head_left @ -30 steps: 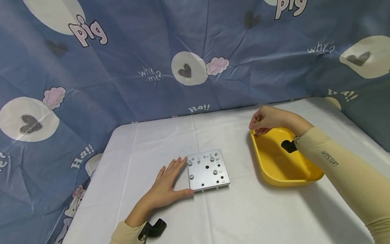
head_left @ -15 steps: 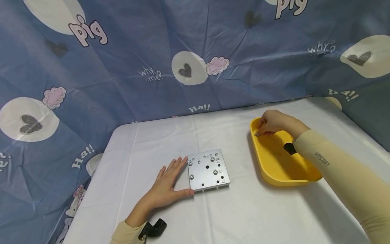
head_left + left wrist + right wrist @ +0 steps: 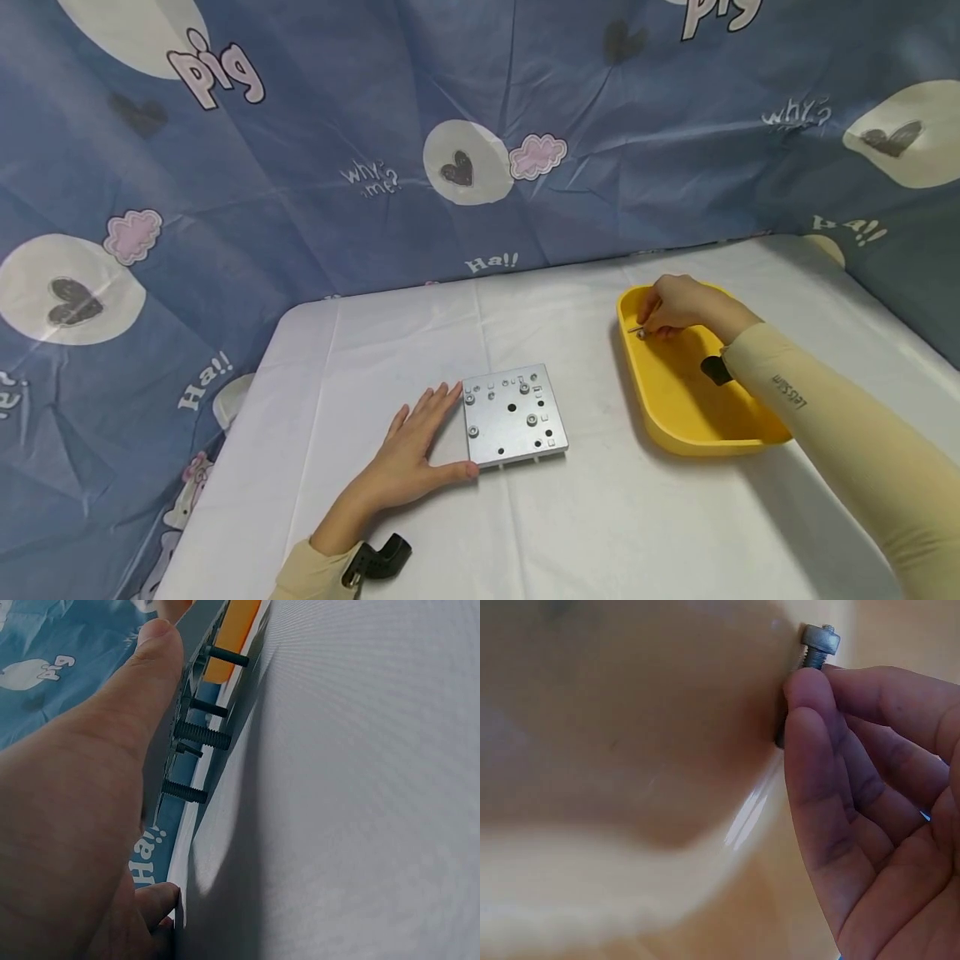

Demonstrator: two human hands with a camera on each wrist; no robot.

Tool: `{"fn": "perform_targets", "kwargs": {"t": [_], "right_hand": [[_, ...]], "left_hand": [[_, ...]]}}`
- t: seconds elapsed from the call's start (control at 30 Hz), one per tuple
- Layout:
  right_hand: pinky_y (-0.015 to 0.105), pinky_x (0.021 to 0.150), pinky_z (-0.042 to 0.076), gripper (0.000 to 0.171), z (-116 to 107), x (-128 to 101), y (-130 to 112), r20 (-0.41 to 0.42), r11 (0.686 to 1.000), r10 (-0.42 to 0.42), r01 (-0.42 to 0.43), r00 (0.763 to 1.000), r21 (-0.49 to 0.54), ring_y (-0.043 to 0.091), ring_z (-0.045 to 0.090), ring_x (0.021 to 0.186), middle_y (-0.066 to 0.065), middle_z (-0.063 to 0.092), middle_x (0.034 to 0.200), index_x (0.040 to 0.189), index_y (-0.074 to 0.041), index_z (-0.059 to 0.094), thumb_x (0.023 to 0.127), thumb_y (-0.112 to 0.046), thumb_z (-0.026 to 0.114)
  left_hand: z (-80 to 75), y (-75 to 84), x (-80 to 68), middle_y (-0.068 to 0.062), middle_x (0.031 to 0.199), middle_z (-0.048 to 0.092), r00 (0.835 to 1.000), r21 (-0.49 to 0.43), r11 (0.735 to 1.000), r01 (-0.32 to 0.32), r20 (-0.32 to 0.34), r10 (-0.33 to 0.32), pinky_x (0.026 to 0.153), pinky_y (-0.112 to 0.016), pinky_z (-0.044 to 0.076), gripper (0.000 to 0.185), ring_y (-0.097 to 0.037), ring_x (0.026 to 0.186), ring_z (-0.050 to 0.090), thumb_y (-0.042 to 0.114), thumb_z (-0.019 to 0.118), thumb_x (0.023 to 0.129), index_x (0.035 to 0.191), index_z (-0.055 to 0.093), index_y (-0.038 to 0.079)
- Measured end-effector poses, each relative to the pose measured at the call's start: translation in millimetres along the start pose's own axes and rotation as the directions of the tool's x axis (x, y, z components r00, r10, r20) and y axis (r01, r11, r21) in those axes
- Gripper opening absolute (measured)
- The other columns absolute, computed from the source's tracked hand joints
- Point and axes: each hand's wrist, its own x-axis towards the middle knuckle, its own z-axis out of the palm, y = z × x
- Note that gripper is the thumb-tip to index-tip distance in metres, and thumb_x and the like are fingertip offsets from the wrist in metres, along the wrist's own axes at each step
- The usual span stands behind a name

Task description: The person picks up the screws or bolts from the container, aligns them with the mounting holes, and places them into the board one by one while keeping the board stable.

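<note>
Right hand point(image 3: 675, 302) pinches bolt point(image 3: 821, 640); left hand point(image 3: 411, 457) spread against plate point(image 3: 498, 423). Sleeve point(image 3: 832, 442): "LetsSlim"; backdrop point(image 3: 322, 117): "pig".

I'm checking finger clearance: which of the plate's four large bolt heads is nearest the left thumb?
The lower-left bolt head in the head view; the other three lie higher or farther right.

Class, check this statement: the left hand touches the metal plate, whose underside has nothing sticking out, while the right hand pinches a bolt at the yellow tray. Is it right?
Not quite: the left wrist view shows threaded screws sticking out of the underside of the metal plate. The rest stands: the left hand touches it, the right hand pinches a bolt at the yellow tray.
</note>
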Motion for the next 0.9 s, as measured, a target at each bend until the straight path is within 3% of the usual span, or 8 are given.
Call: {"fn": "perform_targets", "kwargs": {"t": [0.3,0.9], "right_hand": [[0.028,0.066,0.066,0.019,-0.4,-6.4,5.3,-0.026,0.999,0.013,-0.012,1.0,0.048,0.009,0.073,0.064,0.004,0.078,0.075,0.102,0.008,0.076,0.096,-0.01,0.079],[0.024,0.067,0.063,0.02,3.3,-16.1,19.8,0.012,0.993,0.019,-0.02,1.0,0.115,0.008,0.069,0.066,-0.001,0.074,0.072,0.096,0.005,0.075,0.096,-0.015,0.081]], "left_hand": [[-0.1,0.2,0.3,-0.01,0.181,0.02,1.0,0.003,1.0,0.004,0.0,-0.004,0.132,-0.072,0.005,0.115,-0.04,0.168,0.015,0.068,0.082,0.083,0.173,0.019,0.035],[1.7,2.2,-2.2,-0.012,0.18,0.021,1.0,-0.006,1.0,0.004,-0.008,-0.004,0.131,-0.074,0.005,0.114,-0.04,0.168,0.017,0.065,0.083,0.084,0.173,0.021,0.033]]}}
